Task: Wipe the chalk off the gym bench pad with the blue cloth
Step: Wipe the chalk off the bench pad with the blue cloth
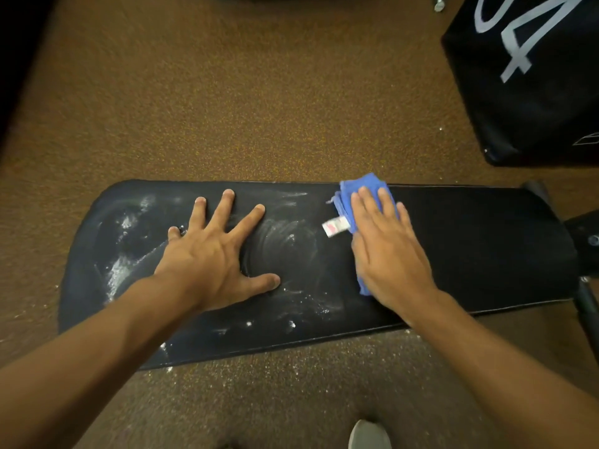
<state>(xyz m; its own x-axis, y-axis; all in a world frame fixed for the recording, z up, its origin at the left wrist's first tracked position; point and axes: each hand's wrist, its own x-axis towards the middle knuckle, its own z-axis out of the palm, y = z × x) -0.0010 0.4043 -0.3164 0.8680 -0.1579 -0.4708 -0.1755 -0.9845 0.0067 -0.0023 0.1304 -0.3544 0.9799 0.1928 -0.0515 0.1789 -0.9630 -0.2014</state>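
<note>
The black gym bench pad (470,251) runs left to right across the middle of the view. White chalk smears (124,254) cover its left half and centre; the right half looks dark and clean. My left hand (214,254) lies flat on the pad with fingers spread, pressing into the chalky centre. My right hand (385,251) presses flat on a folded blue cloth (350,189) near the pad's middle. The cloth's white tag (335,226) sticks out to the left of that hand. Most of the cloth is hidden under my palm.
Brown speckled floor (243,92) surrounds the bench, with chalk dust scattered in front of it. A large black padded box with white numbers (531,76) stands at the upper right. Black bench frame parts (586,254) show at the right end. A shoe tip (369,435) is at the bottom.
</note>
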